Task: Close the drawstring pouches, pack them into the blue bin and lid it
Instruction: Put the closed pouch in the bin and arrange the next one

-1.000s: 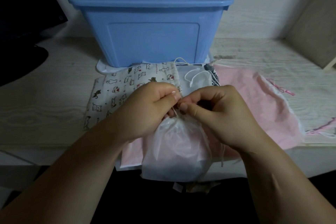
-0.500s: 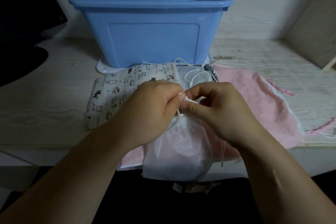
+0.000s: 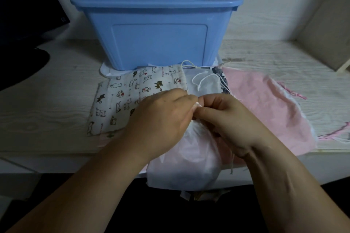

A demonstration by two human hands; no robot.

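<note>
A white drawstring pouch (image 3: 184, 162) hangs over the table's front edge, its neck gathered tight. My left hand (image 3: 161, 119) and my right hand (image 3: 229, 119) meet at that neck, each pinching the white cord. Behind them lie a cat-print pouch (image 3: 121, 100), a flat white pouch (image 3: 205, 83) with its cord loose on top, and a pink pouch (image 3: 269, 108) to the right. A dark patterned pouch (image 3: 219, 73) peeks out between white and pink. The open blue bin (image 3: 157, 30) stands at the back on a white lid (image 3: 108, 72).
A dark monitor (image 3: 24, 15) and its base fill the far left. A beige board (image 3: 325, 30) leans at the back right. Pink cords (image 3: 335, 134) trail near the right edge. The pale wood-grain table (image 3: 47, 109) ends just below my hands.
My fingertips have closed in together over the white pouch's neck, and the short stretch of cord seen between them half a second ago is now hidden.
</note>
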